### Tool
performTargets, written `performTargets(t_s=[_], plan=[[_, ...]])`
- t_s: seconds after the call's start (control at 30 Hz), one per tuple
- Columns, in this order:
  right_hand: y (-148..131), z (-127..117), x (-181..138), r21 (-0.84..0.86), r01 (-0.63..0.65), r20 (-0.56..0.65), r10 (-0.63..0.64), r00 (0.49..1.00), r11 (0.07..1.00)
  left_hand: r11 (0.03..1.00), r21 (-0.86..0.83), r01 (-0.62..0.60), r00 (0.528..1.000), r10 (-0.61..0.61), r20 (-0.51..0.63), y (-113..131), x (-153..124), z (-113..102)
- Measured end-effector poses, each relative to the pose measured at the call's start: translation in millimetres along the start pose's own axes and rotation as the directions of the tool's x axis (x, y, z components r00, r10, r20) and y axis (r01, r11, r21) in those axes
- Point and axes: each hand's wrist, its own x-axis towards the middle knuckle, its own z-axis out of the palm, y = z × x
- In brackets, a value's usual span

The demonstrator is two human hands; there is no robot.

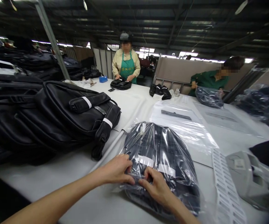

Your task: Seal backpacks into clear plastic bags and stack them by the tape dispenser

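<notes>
A black backpack lies on the white table in front of me, inside a clear plastic bag. White paper bands wrap its straps. My left hand pinches the plastic near the backpack's lower left side, thumb and fingers closed. Just to its right, my right hand also grips the plastic, with its fingers curled and its thumb pointing toward the left thumb. The plastic between the two thumbs is bunched.
Black backpacks are piled on the left. Flat plastic bags lie beyond my bag. A label sheet and a grey tape dispenser are on the right. Across the table, a person in a green apron and another in green handle bags.
</notes>
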Motion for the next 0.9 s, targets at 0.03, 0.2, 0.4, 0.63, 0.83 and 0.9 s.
performTargets(t_s=[0.03,0.2,0.4,0.63,0.83,0.9], plan=[[0.1,-0.2,0.2,0.032,-0.027,0.008,0.027,1.0,0.999,0.999,-0.054,0.007,1.0,-0.006,0.021,-2.4,-0.6,-1.9],[0.1,-1.2,2.9,0.168,-0.127,0.041,0.121,0.992,0.978,0.856,-0.487,0.173,0.982,-0.115,0.147,-26.5,-0.8,3.7],[-0.3,0.9,7.7,0.067,-0.069,-0.011,0.07,0.998,0.995,0.818,-0.527,0.232,0.972,-0.223,0.081,-44.0,-5.8,16.1],[0.6,4.0,10.0,0.064,-0.06,-0.03,0.062,0.998,0.996,0.939,0.345,0.006,0.708,0.24,-0.665,25.6,-51.2,36.4],[2.0,2.3,8.7,0.043,-0.014,-0.082,0.017,0.996,0.999,0.847,0.509,0.155,0.877,0.12,-0.466,40.9,-44.2,109.1],[4.1,2.4,9.5,0.035,-0.013,-0.082,0.015,0.996,0.999,0.852,0.49,0.182,0.876,0.086,-0.474,36.3,-41.2,118.5]])
